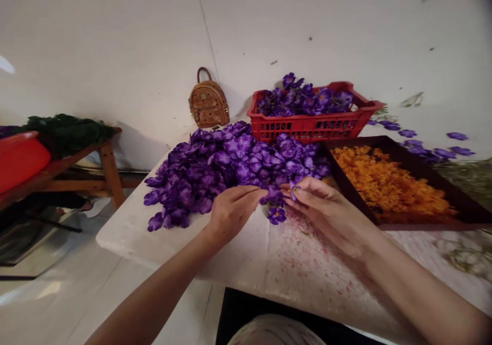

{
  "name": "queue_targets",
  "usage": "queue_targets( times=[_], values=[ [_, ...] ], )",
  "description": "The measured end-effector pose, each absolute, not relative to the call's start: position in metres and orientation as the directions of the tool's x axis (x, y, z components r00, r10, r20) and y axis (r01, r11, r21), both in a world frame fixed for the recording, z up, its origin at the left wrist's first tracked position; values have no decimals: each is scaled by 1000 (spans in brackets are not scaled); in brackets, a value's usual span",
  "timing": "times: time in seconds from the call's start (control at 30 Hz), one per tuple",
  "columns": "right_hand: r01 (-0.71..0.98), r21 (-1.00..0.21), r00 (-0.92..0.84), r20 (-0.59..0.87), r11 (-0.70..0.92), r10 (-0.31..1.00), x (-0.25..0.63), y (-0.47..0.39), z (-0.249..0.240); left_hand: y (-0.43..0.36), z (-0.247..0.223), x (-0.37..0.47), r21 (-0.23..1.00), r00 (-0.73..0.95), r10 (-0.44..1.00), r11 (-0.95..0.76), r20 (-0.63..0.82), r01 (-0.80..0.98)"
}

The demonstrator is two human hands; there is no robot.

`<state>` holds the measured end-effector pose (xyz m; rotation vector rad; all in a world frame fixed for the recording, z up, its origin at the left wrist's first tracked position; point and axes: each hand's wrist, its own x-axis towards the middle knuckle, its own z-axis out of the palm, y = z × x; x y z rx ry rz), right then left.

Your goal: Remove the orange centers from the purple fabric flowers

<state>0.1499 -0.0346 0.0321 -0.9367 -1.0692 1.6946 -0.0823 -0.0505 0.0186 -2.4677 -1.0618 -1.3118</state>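
Observation:
My left hand [233, 210] is closed, its fingertips pinched at the edge of some purple petals [273, 196]. Across from it, my right hand [325, 204] grips a small purple flower piece [294, 191] between thumb and fingers. Just below and between the two hands shows a purple artificial flower [277, 215] with a yellow centre; whether it hangs from a hand or lies on the table I cannot tell. Behind my hands spreads a large heap of loose purple petals [200, 173] on the white table [172, 247].
A red plastic crate [303, 127] of purple flowers stands at the back. Right of it is a dark tray [374, 214] with orange blossoms [395, 186]. A brown backpack [209, 104] leans on the wall. Leftward, a wooden bench [109, 170] bears a red tub [23, 160] and greenery [69, 132].

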Motion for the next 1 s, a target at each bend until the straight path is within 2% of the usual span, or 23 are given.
queue_targets(
  times=[0.07, 0.13, 0.17, 0.23, 0.3, 0.37, 0.43, 0.53, 0.63, 0.73, 0.83, 1.0],
  values=[
    [-329, -892, -356, -187, -310, 916, 150, -35, 32, -44, 20, -71, 120, 443, 465, -781, 767, 613],
    [-313, -892, -359, -206, -326, 910, 152, -35, 29, -40, 20, -60, 159, 464, 479, -803, 745, 574],
    [-286, -914, -336, -187, -289, 923, 154, -34, 27, -39, 21, -55, 241, 429, 529, -791, 733, 563],
    [-191, -972, -260, -84, -137, 962, 158, -31, 22, -39, 22, -45, 531, 271, 715, -673, 645, 515],
    [-64, -997, -194, 59, 47, 979, 162, -28, 18, -38, 24, -36, 821, 110, 900, -430, 421, 376],
    [47, -984, -173, 161, 171, 972, 164, -26, 18, -36, 25, -28, 941, 84, 975, -220, 205, 258],
    [122, -966, -168, 206, 228, 964, 166, -25, 19, -32, 24, -22, 964, 108, 987, -140, 118, 225],
    [189, -949, -147, 225, 251, 963, 166, -25, 20, -26, 19, -17, 969, 112, 988, -130, 108, 209],
    [222, -941, -127, 232, 256, 964, 165, -25, 20, -24, 14, -16, 973, 119, 986, -141, 121, 184],
    [230, -941, -117, 228, 250, 967, 165, -24, 19, -24, 13, -15, 960, 110, 971, -229, 213, 160],
    [182, -958, -146, 195, 221, 970, 165, -23, 19, -23, 14, -15, 941, 122, 947, -311, 296, 132],
    [-30, -993, -140, 118, 115, 983, 164, -24, 17, -23, 12, -15, 980, 142, 970, -196, 198, -22]
  ],
)
